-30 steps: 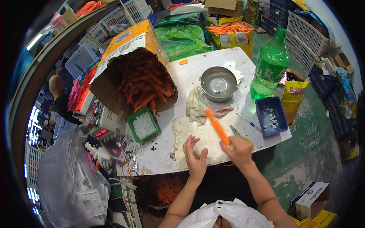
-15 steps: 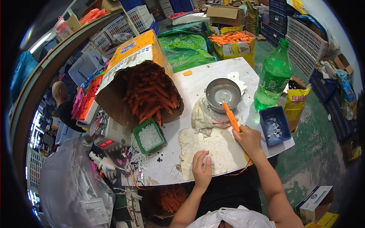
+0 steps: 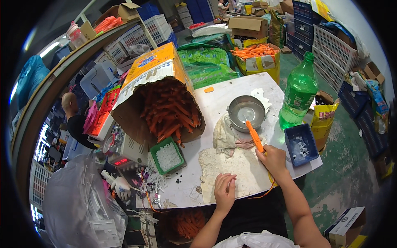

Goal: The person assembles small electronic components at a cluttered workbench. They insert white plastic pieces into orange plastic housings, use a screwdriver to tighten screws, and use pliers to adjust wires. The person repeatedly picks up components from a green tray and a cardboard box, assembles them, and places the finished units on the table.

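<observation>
My right hand (image 3: 273,160) is closed round the lower end of a slim orange plastic piece (image 3: 254,138). Its narrow tip points up and away, at the near rim of a round metal bowl (image 3: 234,121) with a shallow layer of liquid. Red and yellow wires (image 3: 271,189) run from below that hand along the table's front edge. My left hand (image 3: 224,191) holds nothing; its fingers are loosely bent, thumb apart, over the near edge of a stained pale sheet (image 3: 223,167). A crumpled cloth (image 3: 223,138) lies between sheet and bowl.
A tipped carton (image 3: 165,62) spills orange pieces at left, beside a green tray (image 3: 182,163) of white bits and a box with a red display (image 3: 131,152). At right stand a green bottle (image 3: 295,93) and a blue tray (image 3: 288,146). Another person (image 3: 76,124) is at far left.
The view has shifted, so the table sits slightly lower and further right. My left fingers have curled in a little. My right hand keeps its hold on the orange piece near the bowl.
</observation>
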The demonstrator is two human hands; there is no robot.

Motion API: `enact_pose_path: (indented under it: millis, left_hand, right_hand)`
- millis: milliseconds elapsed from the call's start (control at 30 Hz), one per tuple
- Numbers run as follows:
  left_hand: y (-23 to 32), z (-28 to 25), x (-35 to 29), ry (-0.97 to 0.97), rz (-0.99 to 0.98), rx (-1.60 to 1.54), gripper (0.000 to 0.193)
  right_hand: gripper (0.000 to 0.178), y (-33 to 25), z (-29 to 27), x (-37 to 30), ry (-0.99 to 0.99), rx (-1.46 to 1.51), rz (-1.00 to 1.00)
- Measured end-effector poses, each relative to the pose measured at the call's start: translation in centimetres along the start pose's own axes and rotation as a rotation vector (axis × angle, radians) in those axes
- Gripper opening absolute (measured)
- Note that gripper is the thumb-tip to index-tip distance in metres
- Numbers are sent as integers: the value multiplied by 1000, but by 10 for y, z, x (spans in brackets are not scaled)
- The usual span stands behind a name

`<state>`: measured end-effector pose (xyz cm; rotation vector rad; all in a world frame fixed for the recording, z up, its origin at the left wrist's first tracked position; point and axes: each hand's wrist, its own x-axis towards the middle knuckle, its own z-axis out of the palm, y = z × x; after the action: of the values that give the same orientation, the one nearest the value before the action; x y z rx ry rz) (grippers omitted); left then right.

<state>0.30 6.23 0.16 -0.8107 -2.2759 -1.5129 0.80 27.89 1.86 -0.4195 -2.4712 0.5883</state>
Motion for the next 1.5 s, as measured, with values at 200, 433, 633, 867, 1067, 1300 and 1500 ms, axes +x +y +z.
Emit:
enact_pose_path:
  millis: [200, 433, 633, 867, 1067, 1300, 1500]
  left_hand:
    - [3, 0, 0, -1, -3, -6, 13]
    - [2, 1, 0, 10, 8, -5, 14]
    - [1, 3, 2, 78, 51, -26, 18]
    - [34, -15, -50, 31, -352, -1090, 77]
    - [3, -80, -149, 383, -517, -397, 50]
    - [-44, -155, -166, 318, -115, 760, 75]
    - [-5, -162, 54, 194, 330, 713, 32]
  right_hand:
    - [33, 1, 0, -1, 17, -3, -1]
    - [33, 1, 0, 1, 9, 9, 11]
    - [29, 9, -3, 6, -199, 789, 398]
    - [37, -81, -42, -86, -580, 573, -86]
    - [38, -92, -45, -126, -655, 601, -172]
    - [23, -74, -41, -123, -585, 651, -88]
    - [21, -93, -38, -119, -507, 627, -269]
